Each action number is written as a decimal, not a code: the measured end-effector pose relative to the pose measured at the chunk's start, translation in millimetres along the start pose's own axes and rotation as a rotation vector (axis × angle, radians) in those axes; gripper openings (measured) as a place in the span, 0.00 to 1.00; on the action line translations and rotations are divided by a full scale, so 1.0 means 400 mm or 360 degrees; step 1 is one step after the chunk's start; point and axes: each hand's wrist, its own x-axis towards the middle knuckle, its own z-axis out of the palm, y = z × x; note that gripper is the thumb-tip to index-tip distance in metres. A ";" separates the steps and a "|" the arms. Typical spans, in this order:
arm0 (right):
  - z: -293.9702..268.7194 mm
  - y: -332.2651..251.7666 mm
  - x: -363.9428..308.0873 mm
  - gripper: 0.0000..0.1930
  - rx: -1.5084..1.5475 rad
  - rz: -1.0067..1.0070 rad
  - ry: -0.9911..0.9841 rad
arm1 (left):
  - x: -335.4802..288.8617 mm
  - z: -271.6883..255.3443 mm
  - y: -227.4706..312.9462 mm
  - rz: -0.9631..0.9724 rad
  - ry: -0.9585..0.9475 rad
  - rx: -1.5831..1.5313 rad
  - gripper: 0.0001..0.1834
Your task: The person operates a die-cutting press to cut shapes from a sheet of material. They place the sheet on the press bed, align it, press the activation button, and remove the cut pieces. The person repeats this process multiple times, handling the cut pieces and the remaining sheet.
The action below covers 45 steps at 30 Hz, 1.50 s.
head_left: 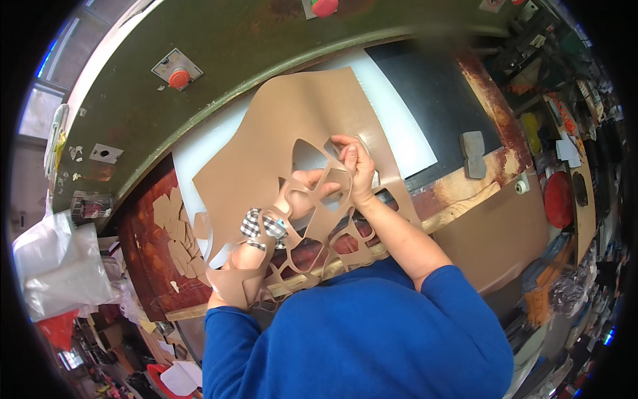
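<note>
A large tan leather-like sheet [286, 106] lies across the work surface, its near part cut into a web of holes with thin strips between. My left hand [307, 193] is under this web, seen through the holes, with its thumb and a finger around a strip. A checked black-and-white cloth band [252, 223] wraps my left wrist area. My right hand [357, 163] is closed on the sheet at the right side of the holes, fingertips curled in; a thin curved edge shows beside it, which I cannot make out. The web's near end drapes over my left forearm.
Cut tan pieces [178, 233] lie in a pile at left. Under the sheet is a white board [392, 113], beside a black mat [432, 100] with a grey block [472, 154]. A green machine beam [226, 40] with a red button [179, 78] spans the far side.
</note>
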 end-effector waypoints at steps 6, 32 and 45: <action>-0.005 -0.016 0.004 0.14 -0.0086 0.0054 0.0002 | -0.067 -0.108 -0.021 -0.0412 0.0402 -0.0313 0.17; -0.141 -0.200 0.110 0.11 -0.0700 -0.0501 -0.0013 | 0.064 0.119 -0.133 0.0590 0.0796 0.1057 0.29; -0.276 -0.138 0.005 0.08 -0.1338 -0.0094 -0.0401 | -0.458 -0.440 -0.419 -0.0458 0.1423 0.1643 0.30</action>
